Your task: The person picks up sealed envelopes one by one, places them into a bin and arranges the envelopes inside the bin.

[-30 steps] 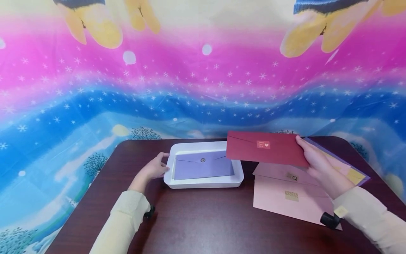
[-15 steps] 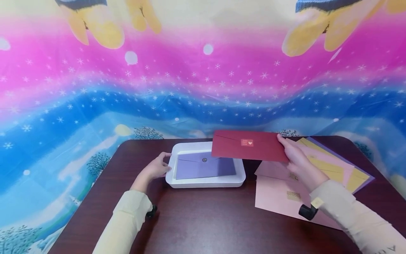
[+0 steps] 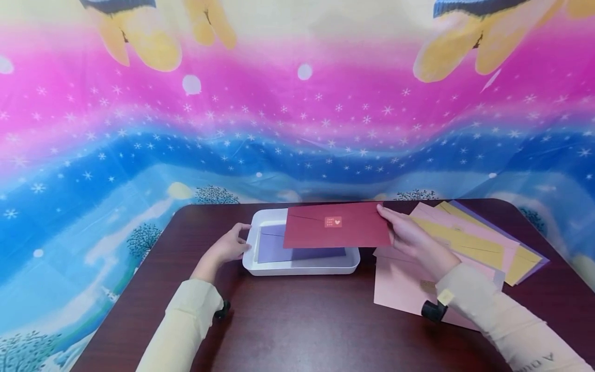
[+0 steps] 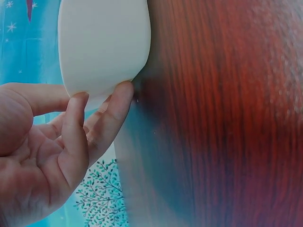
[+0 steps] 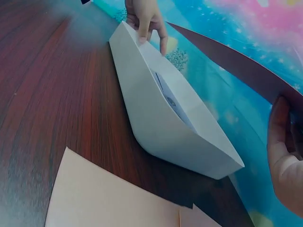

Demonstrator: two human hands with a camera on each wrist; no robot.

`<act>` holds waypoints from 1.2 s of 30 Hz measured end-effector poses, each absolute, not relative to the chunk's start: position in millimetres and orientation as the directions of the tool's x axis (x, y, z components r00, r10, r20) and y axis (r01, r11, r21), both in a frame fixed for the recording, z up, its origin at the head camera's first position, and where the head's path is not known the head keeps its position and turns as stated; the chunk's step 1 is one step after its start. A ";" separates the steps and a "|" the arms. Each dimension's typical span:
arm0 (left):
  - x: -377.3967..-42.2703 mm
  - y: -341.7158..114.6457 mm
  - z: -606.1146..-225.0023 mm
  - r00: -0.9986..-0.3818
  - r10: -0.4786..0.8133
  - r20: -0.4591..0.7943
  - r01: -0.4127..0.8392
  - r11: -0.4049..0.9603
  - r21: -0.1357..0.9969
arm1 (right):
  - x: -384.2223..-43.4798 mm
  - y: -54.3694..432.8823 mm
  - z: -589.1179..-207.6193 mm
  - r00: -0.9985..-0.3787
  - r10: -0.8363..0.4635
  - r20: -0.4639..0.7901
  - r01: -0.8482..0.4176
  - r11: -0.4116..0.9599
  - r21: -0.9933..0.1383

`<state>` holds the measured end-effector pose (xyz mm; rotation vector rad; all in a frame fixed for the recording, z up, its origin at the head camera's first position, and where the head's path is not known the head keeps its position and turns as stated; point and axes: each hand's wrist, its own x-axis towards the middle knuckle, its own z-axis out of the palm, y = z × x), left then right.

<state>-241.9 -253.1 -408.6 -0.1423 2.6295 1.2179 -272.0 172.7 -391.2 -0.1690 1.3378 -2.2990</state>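
Note:
My right hand (image 3: 413,232) pinches the right end of a red envelope (image 3: 311,232), thumb on top. The envelope has a "Just for you" heart sticker and hangs level above a white tray (image 3: 302,269); the right wrist view shows a gap between them. Inside the tray lies a purple envelope (image 3: 270,245) with a round seal, partly covered by the red one in the head view. At the tray's left end, my left hand (image 3: 228,244) holds the wall with thumb and fingertips; the left wrist view shows the fingers (image 4: 116,111) bent against the tray's end.
Right of the tray lie pink envelopes (image 3: 395,287), partly under my right forearm. Behind them, yellow, pink and purple envelopes (image 3: 479,248) are fanned out. All rest on a dark wood table (image 3: 297,325) before a printed snow-scene cloth (image 3: 297,129).
My right hand has carried the red envelope leftward, from the tray's right end to above it, ending lower. More of the fanned envelopes show at right. The left hand keeps its place on the tray.

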 end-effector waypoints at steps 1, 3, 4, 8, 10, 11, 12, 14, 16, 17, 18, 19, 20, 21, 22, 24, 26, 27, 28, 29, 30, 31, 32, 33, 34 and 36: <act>-242.0 -253.3 -408.7 -0.967 0.013 -0.256 -0.187 0.648 0.738 | -272.6 170.5 -391.6 -0.875 -0.470 -0.114 0.330 -0.408 -0.851; -242.3 -253.5 -409.0 -0.967 0.012 -0.255 -0.187 0.648 0.738 | -273.6 165.9 -391.8 -0.859 -0.502 -0.096 0.317 -0.377 -0.870; -242.5 -254.0 -409.1 -0.967 0.015 -0.254 -0.184 0.649 0.738 | -274.3 164.1 -392.1 -0.851 -0.517 -0.090 0.312 -0.360 -0.879; -244.1 -255.4 -409.2 -0.967 0.018 -0.255 -0.183 0.646 0.741 | -277.0 157.0 -391.8 -0.838 -0.538 -0.088 0.290 -0.303 -0.908; -244.9 -255.6 -408.8 -0.967 0.024 -0.253 -0.177 0.650 0.739 | -278.4 154.0 -391.2 -0.836 -0.541 -0.093 0.294 -0.299 -0.908; -245.2 -255.5 -408.5 -0.967 0.023 -0.254 -0.178 0.650 0.738 | -279.0 152.2 -390.9 -0.836 -0.540 -0.097 0.298 -0.299 -0.907; -245.3 -255.3 -408.2 -0.967 0.023 -0.253 -0.178 0.652 0.737 | -279.5 150.3 -390.6 -0.837 -0.538 -0.101 0.301 -0.298 -0.906; -245.5 -255.1 -407.7 -0.967 0.026 -0.252 -0.174 0.654 0.736 | -280.9 147.4 -391.0 -0.835 -0.539 -0.109 0.306 -0.291 -0.906; -245.6 -255.1 -407.8 -0.968 0.028 -0.251 -0.171 0.658 0.734 | -282.0 144.2 -391.6 -0.836 -0.534 -0.124 0.312 -0.278 -0.908; -245.4 -255.1 -407.8 -0.967 0.024 -0.253 -0.175 0.658 0.732 | -282.4 142.7 -392.1 -0.836 -0.532 -0.133 0.315 -0.267 -0.911; -245.1 -255.2 -408.1 -0.967 0.025 -0.254 -0.175 0.660 0.731 | -282.8 141.0 -392.6 -0.837 -0.529 -0.141 0.315 -0.256 -0.914; -244.7 -255.2 -408.4 -0.967 0.023 -0.256 -0.177 0.662 0.729 | -283.5 139.5 -393.4 -0.836 -0.529 -0.148 0.318 -0.246 -0.916; -244.0 -255.3 -409.0 -0.967 0.022 -0.255 -0.176 0.666 0.725 | -284.0 137.8 -394.1 -0.835 -0.528 -0.154 0.319 -0.235 -0.918; -243.5 -255.6 -409.6 -0.966 0.018 -0.259 -0.182 0.663 0.726 | -284.5 135.9 -394.7 -0.835 -0.527 -0.162 0.320 -0.225 -0.920; -243.0 -255.1 -409.3 -0.965 0.018 -0.260 -0.182 0.667 0.722 | -284.6 134.7 -395.3 -0.834 -0.525 -0.168 0.321 -0.216 -0.922; -243.0 -254.4 -409.1 -0.966 0.014 -0.260 -0.184 0.670 0.719 | -284.9 132.3 -396.6 -0.832 -0.525 -0.179 0.320 -0.192 -0.928; -242.8 -254.0 -409.0 -0.966 0.015 -0.258 -0.182 0.668 0.721 | -285.1 130.0 -397.8 -0.831 -0.525 -0.186 0.315 -0.168 -0.934; -243.0 -253.7 -408.8 -0.966 0.016 -0.259 -0.183 0.665 0.724 | -285.4 128.9 -398.9 -0.830 -0.526 -0.187 0.313 -0.159 -0.936; -242.8 -253.6 -409.0 -0.966 0.017 -0.259 -0.182 0.666 0.724 | -285.6 127.6 -400.0 -0.828 -0.529 -0.188 0.308 -0.149 -0.940; -242.4 -253.4 -409.1 -0.966 0.019 -0.258 -0.181 0.664 0.725 | -285.8 126.6 -400.9 -0.826 -0.531 -0.188 0.305 -0.140 -0.942; -242.0 -253.5 -409.4 -0.966 0.020 -0.258 -0.180 0.663 0.727 | -286.1 125.7 -401.9 -0.824 -0.536 -0.185 0.300 -0.135 -0.944; -241.8 -253.6 -409.6 -0.966 0.022 -0.256 -0.179 0.659 0.730 | -286.4 124.5 -402.9 -0.823 -0.538 -0.185 0.297 -0.129 -0.946; -241.6 -253.7 -409.8 -0.967 0.022 -0.256 -0.178 0.659 0.731 | -286.6 123.4 -403.7 -0.821 -0.541 -0.184 0.294 -0.124 -0.948; -241.4 -253.5 -409.6 -0.967 0.025 -0.255 -0.176 0.658 0.732 | -286.7 122.4 -404.5 -0.820 -0.543 -0.182 0.290 -0.120 -0.949; -241.3 -253.4 -409.6 -0.967 0.023 -0.253 -0.176 0.657 0.733 | -286.5 121.4 -404.8 -0.820 -0.543 -0.182 0.288 -0.115 -0.951; -241.5 -253.0 -409.4 -0.968 0.025 -0.251 -0.173 0.656 0.735 | -286.1 119.7 -405.5 -0.822 -0.540 -0.182 0.286 -0.114 -0.952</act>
